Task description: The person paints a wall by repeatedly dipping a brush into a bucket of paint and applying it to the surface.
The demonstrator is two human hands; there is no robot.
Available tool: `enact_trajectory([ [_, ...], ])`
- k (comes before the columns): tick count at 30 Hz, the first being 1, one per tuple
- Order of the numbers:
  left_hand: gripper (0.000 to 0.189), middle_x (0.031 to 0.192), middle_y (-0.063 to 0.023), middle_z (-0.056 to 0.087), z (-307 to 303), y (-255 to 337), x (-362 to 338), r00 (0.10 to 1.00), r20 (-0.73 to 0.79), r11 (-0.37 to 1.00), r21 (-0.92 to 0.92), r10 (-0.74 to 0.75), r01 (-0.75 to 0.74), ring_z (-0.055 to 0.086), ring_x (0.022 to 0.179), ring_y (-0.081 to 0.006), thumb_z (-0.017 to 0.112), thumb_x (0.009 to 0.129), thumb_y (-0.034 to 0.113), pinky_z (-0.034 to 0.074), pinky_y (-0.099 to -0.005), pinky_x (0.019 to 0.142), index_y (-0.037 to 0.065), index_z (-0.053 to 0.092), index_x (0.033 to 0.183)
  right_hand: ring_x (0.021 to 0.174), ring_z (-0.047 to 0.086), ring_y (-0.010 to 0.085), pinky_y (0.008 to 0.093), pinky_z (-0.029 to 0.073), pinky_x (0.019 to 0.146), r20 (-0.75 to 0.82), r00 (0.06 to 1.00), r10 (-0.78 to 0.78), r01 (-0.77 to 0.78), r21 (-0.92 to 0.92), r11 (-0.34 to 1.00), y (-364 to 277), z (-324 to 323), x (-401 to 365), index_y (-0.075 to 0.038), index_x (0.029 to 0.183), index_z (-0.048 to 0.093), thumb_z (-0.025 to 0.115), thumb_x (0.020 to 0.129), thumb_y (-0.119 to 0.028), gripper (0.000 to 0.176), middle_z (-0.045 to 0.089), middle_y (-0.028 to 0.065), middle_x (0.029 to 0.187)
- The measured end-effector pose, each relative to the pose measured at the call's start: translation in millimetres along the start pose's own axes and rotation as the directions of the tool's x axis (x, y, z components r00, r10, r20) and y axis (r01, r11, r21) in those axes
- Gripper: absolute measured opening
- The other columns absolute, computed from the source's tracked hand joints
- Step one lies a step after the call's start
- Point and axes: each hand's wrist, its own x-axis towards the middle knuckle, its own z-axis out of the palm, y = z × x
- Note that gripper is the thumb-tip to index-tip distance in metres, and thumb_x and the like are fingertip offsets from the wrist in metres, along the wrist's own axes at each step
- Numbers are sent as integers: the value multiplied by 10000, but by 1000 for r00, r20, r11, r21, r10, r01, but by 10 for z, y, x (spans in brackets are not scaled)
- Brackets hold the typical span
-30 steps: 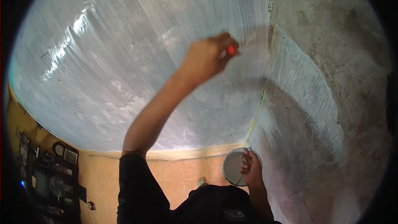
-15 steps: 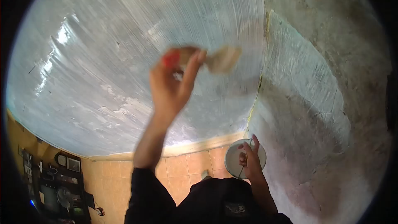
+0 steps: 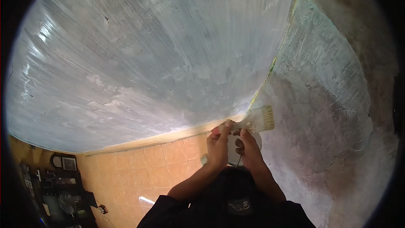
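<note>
My left hand (image 3: 217, 148) is closed round the handle of a flat paintbrush (image 3: 262, 119), whose wide pale bristles point right, toward the corner side. A red patch shows at the handle's end. Right beside it, my right hand (image 3: 249, 147) has its fingers curled on the thin wire handle of a bucket (image 3: 232, 153). Pale contents show in the bucket, which hangs below both hands and is partly hidden by them. The brush's metal band lies just above my right fingertips and overlaps the bucket's far edge in this view.
A grey-blue wall (image 3: 168, 59) with brush streaks and glossy patches fills the left. It meets a patchy, cracked wall (image 3: 316, 101) along a yellowish corner line (image 3: 272, 65). Below lies an orange tiled floor (image 3: 156, 164). Dark shelving (image 3: 55, 202) with a fan stands lower left.
My left hand has come down and to the right with the paintbrush, from in front of the streaked wall to beside my right hand over the bucket. The view has shifted slightly.
</note>
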Motion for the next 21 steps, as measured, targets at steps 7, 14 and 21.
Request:
enact_trajectory([
  [7,407,1105,-60,628,-382,-223,-17,984,172,996,-72,-45,58,549,977,-127,550,1003,315,426,-315,875,-7,582,1249,725,469,84,269,427,632,25,999,43,-44,33,998,26,425,57,-108,1323,523,487,1021,-431,443,576,-16,1042],
  [14,463,1183,-127,563,-1074,-431,52,883,466,943,262,63,-206,554,1078,-155,589,1001,285,478,-303,861,-37,426,1291,726,489,106,297,454,679,87,993,77,-88,135,987,234,725,172,-68,1097,565,502,1020,-418,364,496,-9,837],
  [21,346,789,-80,643,-1374,-238,178,857,498,817,437,130,-377,624,733,-159,627,954,235,502,-329,690,-26,591,1178,1018,563,177,375,456,921,128,990,58,-76,143,987,198,1009,156,-83,995,591,529,1012,-382,306,584,45,1036],
])
